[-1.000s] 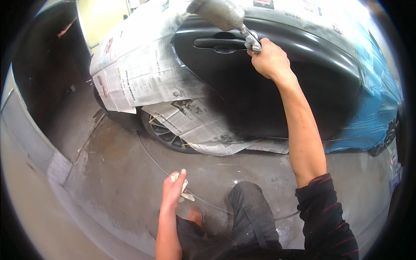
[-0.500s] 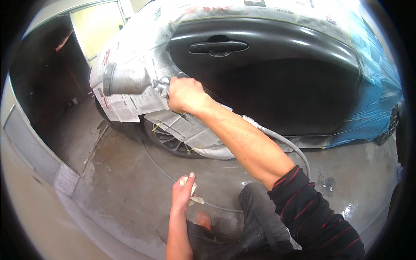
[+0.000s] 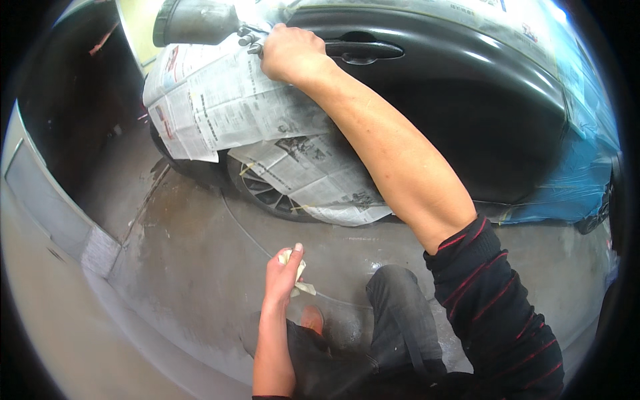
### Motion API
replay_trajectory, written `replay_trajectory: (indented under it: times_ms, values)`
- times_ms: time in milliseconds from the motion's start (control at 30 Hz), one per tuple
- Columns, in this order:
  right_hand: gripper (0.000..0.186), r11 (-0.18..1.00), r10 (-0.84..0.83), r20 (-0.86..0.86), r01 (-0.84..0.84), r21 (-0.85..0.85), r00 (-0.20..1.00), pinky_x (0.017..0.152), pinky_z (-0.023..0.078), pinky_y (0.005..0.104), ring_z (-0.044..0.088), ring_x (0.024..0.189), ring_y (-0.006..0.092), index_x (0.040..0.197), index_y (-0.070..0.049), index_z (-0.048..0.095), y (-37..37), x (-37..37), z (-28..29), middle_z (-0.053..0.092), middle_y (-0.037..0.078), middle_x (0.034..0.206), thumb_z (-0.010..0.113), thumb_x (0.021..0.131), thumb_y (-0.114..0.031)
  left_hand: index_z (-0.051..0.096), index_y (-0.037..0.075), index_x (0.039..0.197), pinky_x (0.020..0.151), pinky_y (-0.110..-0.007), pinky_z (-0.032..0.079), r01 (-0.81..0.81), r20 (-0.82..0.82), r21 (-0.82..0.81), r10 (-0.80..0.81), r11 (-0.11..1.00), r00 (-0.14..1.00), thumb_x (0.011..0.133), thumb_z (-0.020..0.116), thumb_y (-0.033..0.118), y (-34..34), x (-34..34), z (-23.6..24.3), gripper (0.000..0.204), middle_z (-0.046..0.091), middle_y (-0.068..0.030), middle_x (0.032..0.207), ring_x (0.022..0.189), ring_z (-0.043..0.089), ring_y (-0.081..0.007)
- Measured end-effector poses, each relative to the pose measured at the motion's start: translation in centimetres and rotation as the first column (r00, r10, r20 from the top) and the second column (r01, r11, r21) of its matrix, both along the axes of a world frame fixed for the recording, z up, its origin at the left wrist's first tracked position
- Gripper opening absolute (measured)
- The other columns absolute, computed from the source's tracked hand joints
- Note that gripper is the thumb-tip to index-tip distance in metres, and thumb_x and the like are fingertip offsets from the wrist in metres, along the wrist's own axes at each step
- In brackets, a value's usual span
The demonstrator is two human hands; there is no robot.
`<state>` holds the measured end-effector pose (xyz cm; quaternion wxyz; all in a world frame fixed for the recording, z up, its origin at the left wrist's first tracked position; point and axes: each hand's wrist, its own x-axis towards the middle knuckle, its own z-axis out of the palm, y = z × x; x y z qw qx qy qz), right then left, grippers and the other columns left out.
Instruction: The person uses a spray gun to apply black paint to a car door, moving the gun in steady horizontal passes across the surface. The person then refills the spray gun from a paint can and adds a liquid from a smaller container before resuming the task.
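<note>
My right hand (image 3: 293,55) grips a metal spray gun (image 3: 253,35) with a silver cup (image 3: 193,21), held high at the upper left corner of a glossy black car door (image 3: 453,113), left of its handle (image 3: 367,50). Newspaper masking (image 3: 213,100) covers the panel left of the door and part of the wheel (image 3: 263,200). Blue plastic sheeting (image 3: 580,180) covers the car on the right. My left hand (image 3: 283,267), low over the floor, is closed on a crumpled pale cloth or paper (image 3: 300,283).
A grey hose (image 3: 243,233) lies across the wet concrete floor (image 3: 173,253). An open doorway (image 3: 80,93) with a dark interior is at the left, beside a grey panelled frame (image 3: 47,193). My legs (image 3: 397,313) and a brown shoe (image 3: 313,320) show below.
My right hand swept left from the door handle with the spray gun, dipping lower, and has since risen toward the door's upper left. My left hand moved slightly, still holding the pale wad.
</note>
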<state>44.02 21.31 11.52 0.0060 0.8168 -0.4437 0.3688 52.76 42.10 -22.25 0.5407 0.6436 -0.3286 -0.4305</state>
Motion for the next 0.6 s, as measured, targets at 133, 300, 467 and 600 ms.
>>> replay_trajectory:
  times_ms: [133, 300, 467, 600]
  values:
    - [0.034, 0.997, 0.013, -0.138, -0.024, -0.076, 0.990, 0.093, 0.059, 0.0490, 0.074, 0.106, 0.0410, 0.117, 0.005, 0.064, 0.4, -0.6, -6.2, 0.075, 0.026, 0.109, 0.064, 0.088, -0.012, 0.072, 0.005, 0.105, 0.058, -0.027, 0.050, 0.001, -0.019, 0.010, -0.001, 1.000, 1.000, 0.103, 0.071, 0.044, -0.2, -0.5, 0.2, 0.039, 0.064, 0.0018, 0.081, 0.070, 0.059, -0.0078]
    - [0.028, 1.000, -0.029, -0.107, 0.028, -0.010, 0.994, 0.078, 0.061, 0.0516, 0.074, 0.091, 0.0417, 0.114, 0.005, 0.057, 1.0, -5.6, -22.3, 0.071, 0.026, 0.099, 0.061, 0.087, -0.003, 0.072, 0.004, 0.106, 0.058, -0.026, 0.050, -0.018, -0.022, 0.013, 0.019, 1.000, 1.000, 0.102, 0.071, 0.044, 0.7, 0.7, 0.2, 0.040, 0.064, 0.0016, 0.082, 0.070, 0.059, -0.0074]
    - [0.037, 0.926, -0.198, -0.193, 0.248, 0.285, 0.961, 0.076, 0.055, 0.0603, 0.069, 0.088, 0.0515, 0.112, -0.003, 0.049, 3.6, -16.3, -36.5, 0.067, 0.026, 0.105, 0.065, 0.079, 0.004, 0.071, 0.004, 0.105, 0.056, -0.026, 0.049, -0.056, -0.020, 0.011, 0.056, 0.998, 0.998, 0.103, 0.072, 0.042, 0.9, 0.5, 0.6, 0.038, 0.063, 0.0025, 0.081, 0.068, 0.058, -0.0062]
    - [0.037, 0.841, -0.281, -0.300, 0.384, 0.382, 0.912, 0.076, 0.055, 0.0592, 0.069, 0.088, 0.0506, 0.112, -0.004, 0.049, 5.1, -23.6, -44.5, 0.065, 0.025, 0.103, 0.069, 0.082, -0.003, 0.071, 0.004, 0.104, 0.055, -0.025, 0.048, -0.025, -0.034, 0.033, 0.026, 0.999, 0.999, 0.103, 0.072, 0.040, 0.7, 0.4, 0.2, 0.035, 0.062, 0.0031, 0.079, 0.068, 0.057, -0.0056]
